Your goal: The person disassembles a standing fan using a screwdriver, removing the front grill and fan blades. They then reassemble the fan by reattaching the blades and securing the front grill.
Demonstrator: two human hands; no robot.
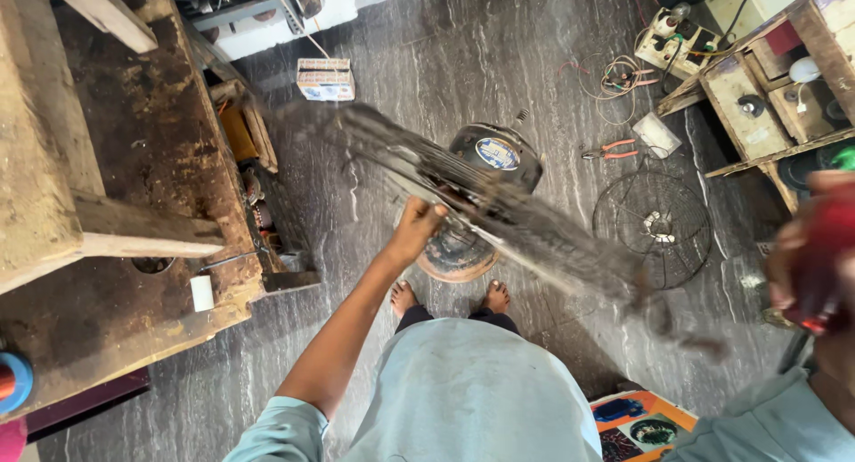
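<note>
Fan guard (499, 213), motion-blurred, is lifted off the fan motor (494, 155) at twelve o'clock, left hand (417, 226) gripping its rim; right hand (815, 257) seemingly clutches something red.

Two wire fan guards show, one held (499, 214) and one on the floor (652, 227), plus one fan motor (495, 152), one pair of pliers (610, 149) and one small cardboard box (325, 78).

Small printed box (325, 78) on floor.

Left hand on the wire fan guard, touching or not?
Touching. The head view shows the left hand closed around the rim of the blurred wire fan guard, held up above the floor.
</note>
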